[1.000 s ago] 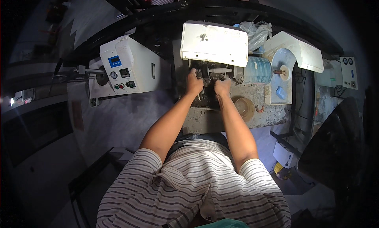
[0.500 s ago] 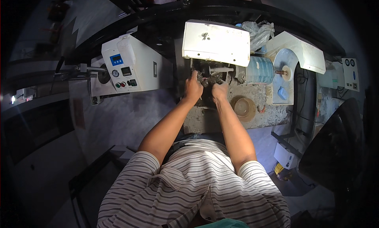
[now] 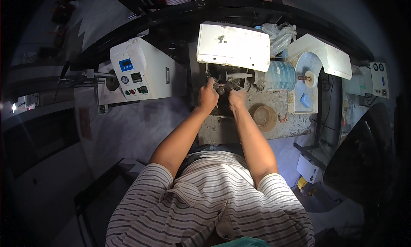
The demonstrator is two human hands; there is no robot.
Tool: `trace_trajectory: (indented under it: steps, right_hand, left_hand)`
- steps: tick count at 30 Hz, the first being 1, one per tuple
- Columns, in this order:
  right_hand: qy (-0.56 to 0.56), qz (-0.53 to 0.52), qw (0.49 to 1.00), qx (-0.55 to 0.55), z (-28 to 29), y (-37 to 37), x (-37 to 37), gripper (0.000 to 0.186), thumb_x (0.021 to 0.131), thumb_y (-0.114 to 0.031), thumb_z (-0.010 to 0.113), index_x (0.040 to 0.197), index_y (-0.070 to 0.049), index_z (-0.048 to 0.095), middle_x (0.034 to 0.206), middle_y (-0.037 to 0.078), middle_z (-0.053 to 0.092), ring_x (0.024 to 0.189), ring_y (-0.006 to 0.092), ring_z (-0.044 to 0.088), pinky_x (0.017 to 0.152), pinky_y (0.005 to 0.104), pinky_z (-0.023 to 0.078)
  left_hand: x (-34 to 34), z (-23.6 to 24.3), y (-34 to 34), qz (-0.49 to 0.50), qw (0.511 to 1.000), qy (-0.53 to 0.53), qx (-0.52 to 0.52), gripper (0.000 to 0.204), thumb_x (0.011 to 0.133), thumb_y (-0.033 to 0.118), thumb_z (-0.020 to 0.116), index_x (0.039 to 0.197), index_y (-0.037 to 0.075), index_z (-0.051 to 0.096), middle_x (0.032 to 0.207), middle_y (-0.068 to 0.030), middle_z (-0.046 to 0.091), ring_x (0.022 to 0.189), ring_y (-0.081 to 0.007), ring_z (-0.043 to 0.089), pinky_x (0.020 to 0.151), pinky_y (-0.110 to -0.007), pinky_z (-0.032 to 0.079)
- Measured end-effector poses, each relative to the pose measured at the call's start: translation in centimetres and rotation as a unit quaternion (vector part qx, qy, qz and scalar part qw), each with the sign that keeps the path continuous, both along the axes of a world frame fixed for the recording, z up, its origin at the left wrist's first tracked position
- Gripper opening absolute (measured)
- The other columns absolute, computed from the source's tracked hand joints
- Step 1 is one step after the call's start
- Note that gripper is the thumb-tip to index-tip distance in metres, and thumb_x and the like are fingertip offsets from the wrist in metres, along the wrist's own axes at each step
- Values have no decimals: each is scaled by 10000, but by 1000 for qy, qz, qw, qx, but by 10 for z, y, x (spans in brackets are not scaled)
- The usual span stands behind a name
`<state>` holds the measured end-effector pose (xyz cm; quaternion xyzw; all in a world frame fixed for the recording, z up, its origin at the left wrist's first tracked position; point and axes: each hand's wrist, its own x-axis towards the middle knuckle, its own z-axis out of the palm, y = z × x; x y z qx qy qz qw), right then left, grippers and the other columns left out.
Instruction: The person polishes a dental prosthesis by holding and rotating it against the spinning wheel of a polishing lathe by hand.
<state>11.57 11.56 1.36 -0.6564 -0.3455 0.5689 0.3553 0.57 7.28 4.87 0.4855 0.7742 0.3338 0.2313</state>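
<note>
Both hands in close at the machine, near each other but not touching. Left hand (image 3: 208, 95) is at the left side of the dark part (image 3: 221, 89), right hand (image 3: 237, 97) at its right; fingers look curled, but shadow and grime hide the tips, so can't tell if either one is clamped on it. Part sits between the hands, just this side of the white hood (image 3: 233, 44), with a pale bar (image 3: 239, 75) just past the right hand. Main risk, I'd say: slip. Skin and part both look mucky, so a hard pull could skid a hand into the bar or hood edge. If anything in there turns (can't tell), fingers are close enough to get caught; bare, no gloves. Poor light in the pocket makes a bad grip easy to miss. Bowl (image 3: 263, 116) is just beside the right forearm on the dirty bench (image 3: 214, 133); an outward elbow swing could tip it. Jug (image 3: 280, 76) is further right, so only a wide swing would hit it
</note>
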Motion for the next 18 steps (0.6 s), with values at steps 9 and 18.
trace_trajectory:
  steps: [9, 18]
  right_hand:
    - [92, -62, 989, -99, 20, -7, -7, 108, 671, 3, 556, 756, 62, 585, 704, 60, 578, 600, 148, 527, 550, 302, 414]
    - [-157, 218, 958, 101, 6, 15, 6, 370, 716, -66, 596, 1052, 85, 559, 984, 207, 612, 890, 314, 593, 823, 375, 457]
  left_hand:
    - [-4, 2, -2, 18, 1000, -1, 14, 371, 719, -57, 485, 1087, -26, 521, 766, -292, 597, 763, -453, 585, 683, -509, 474]
    - [-17, 2, -9, 15, 997, 63, -32, 371, 706, -54, 500, 1076, -20, 499, 711, -278, 593, 705, -447, 592, 638, -516, 478]
